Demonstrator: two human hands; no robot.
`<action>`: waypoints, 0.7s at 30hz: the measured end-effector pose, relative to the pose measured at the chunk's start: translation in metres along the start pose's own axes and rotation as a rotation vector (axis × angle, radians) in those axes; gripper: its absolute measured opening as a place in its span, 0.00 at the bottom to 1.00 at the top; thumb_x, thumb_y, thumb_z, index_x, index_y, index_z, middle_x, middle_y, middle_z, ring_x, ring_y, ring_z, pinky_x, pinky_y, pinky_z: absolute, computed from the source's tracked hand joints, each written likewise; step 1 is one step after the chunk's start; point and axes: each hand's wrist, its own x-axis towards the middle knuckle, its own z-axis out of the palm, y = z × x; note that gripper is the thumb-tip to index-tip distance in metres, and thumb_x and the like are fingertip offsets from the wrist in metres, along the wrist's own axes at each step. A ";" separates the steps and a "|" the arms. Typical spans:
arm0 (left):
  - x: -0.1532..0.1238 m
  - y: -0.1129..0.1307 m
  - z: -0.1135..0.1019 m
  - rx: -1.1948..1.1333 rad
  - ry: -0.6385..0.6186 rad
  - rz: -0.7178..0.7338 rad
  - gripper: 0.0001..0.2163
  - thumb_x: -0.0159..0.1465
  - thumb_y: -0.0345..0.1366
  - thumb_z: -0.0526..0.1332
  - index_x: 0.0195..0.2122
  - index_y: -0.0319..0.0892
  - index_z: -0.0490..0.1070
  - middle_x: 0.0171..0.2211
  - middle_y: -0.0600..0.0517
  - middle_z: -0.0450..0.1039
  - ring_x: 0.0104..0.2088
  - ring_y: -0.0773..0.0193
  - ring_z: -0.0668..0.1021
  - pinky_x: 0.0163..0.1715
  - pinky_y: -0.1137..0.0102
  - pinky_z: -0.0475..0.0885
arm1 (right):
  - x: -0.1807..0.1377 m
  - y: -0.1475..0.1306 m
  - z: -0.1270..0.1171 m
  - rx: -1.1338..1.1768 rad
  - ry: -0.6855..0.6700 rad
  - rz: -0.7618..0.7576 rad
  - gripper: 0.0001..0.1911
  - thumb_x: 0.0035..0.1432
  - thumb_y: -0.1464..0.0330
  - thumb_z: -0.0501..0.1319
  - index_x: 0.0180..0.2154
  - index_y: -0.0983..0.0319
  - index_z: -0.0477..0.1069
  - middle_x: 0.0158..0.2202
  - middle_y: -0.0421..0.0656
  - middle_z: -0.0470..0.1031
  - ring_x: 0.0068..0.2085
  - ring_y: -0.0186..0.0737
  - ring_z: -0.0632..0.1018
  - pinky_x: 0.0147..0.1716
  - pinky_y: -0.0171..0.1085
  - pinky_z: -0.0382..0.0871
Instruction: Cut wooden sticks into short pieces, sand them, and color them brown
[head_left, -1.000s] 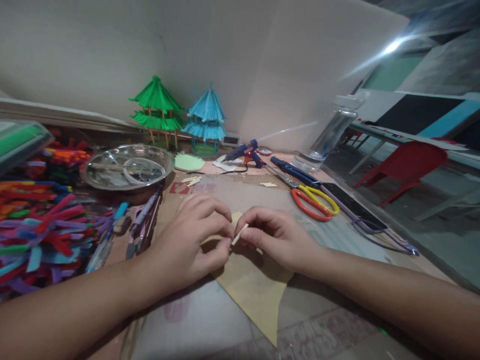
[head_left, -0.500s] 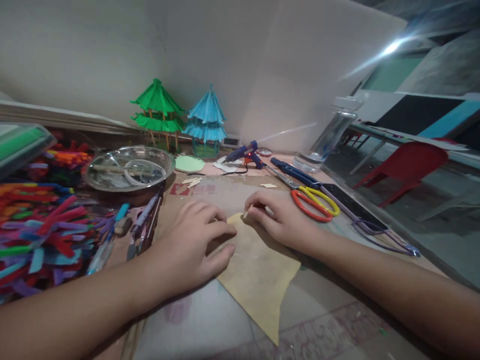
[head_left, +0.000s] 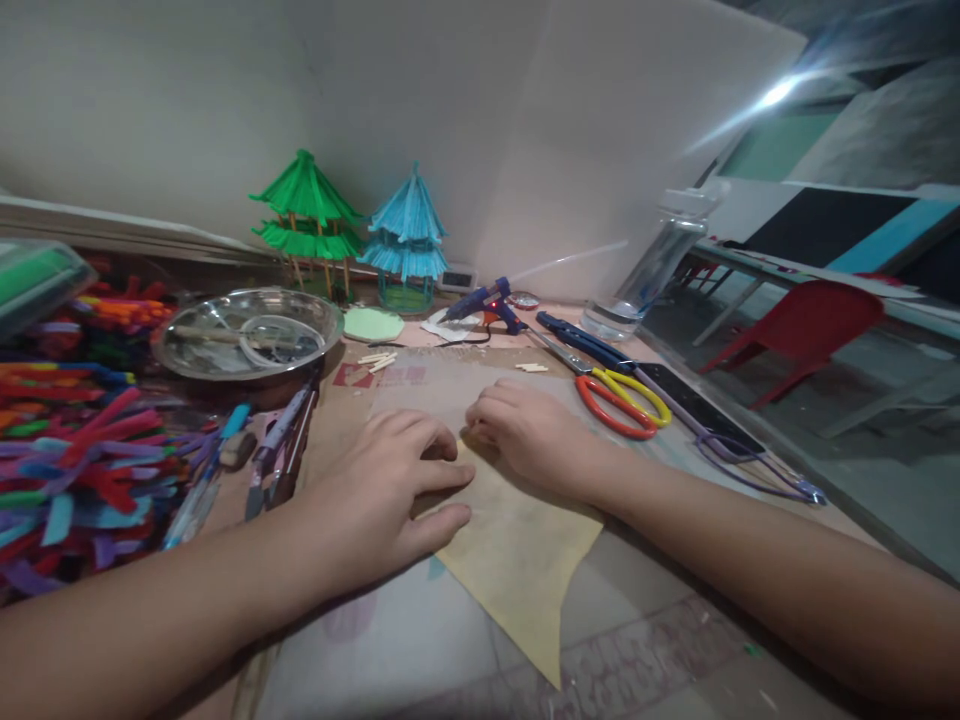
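Head cam: right hand [head_left: 525,435] leaves the mid-air pinch, now curled at far tip of paper [head_left: 517,560]; stick maybe underneath, can't tell. Left hand [head_left: 375,490] flat, open, pinning paper.

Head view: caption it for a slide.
Left hand and right hand rest on a tan paper sheet on a table, scissors and glue gun nearby.

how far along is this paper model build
Done: a green pagoda and a blue pagoda stand by the wall, looking complete. In hand: the left hand presses on the tan paper sheet; the right hand rests at its far corner. Left: the sheet lies flat and unshaped; loose sticks and the glue gun lie untouched.
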 end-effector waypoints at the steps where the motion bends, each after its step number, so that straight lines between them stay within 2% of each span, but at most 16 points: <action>1: 0.000 0.000 0.000 -0.007 -0.003 -0.004 0.09 0.63 0.37 0.61 0.42 0.46 0.78 0.41 0.48 0.70 0.45 0.55 0.71 0.47 0.57 0.66 | 0.000 0.001 0.000 0.002 0.008 0.043 0.06 0.58 0.77 0.57 0.32 0.64 0.71 0.29 0.45 0.74 0.33 0.39 0.71 0.33 0.36 0.63; 5: 0.000 0.000 0.000 -0.023 -0.016 -0.026 0.09 0.62 0.37 0.62 0.43 0.46 0.78 0.41 0.48 0.70 0.45 0.55 0.72 0.47 0.57 0.67 | 0.001 0.004 -0.001 0.027 -0.038 0.000 0.07 0.58 0.76 0.57 0.32 0.63 0.73 0.29 0.44 0.76 0.33 0.39 0.73 0.34 0.36 0.63; 9: 0.000 0.001 -0.001 -0.009 -0.012 -0.032 0.09 0.62 0.37 0.62 0.43 0.47 0.78 0.41 0.48 0.71 0.45 0.55 0.72 0.47 0.58 0.67 | 0.001 0.006 -0.001 -0.034 0.015 0.002 0.06 0.57 0.75 0.59 0.30 0.63 0.73 0.28 0.45 0.77 0.32 0.40 0.74 0.34 0.38 0.62; 19: -0.001 0.000 0.000 -0.027 -0.016 -0.036 0.10 0.62 0.37 0.62 0.43 0.46 0.78 0.41 0.48 0.71 0.46 0.54 0.72 0.47 0.57 0.67 | 0.000 0.004 -0.004 0.006 0.000 -0.042 0.06 0.57 0.76 0.59 0.30 0.63 0.73 0.27 0.43 0.77 0.32 0.40 0.74 0.38 0.40 0.60; 21: -0.001 0.001 0.000 -0.018 -0.015 -0.036 0.10 0.62 0.37 0.61 0.43 0.46 0.78 0.42 0.48 0.71 0.46 0.54 0.72 0.47 0.57 0.67 | 0.000 0.004 -0.005 -0.018 0.017 -0.010 0.06 0.57 0.76 0.60 0.30 0.63 0.73 0.27 0.44 0.77 0.32 0.40 0.74 0.38 0.40 0.59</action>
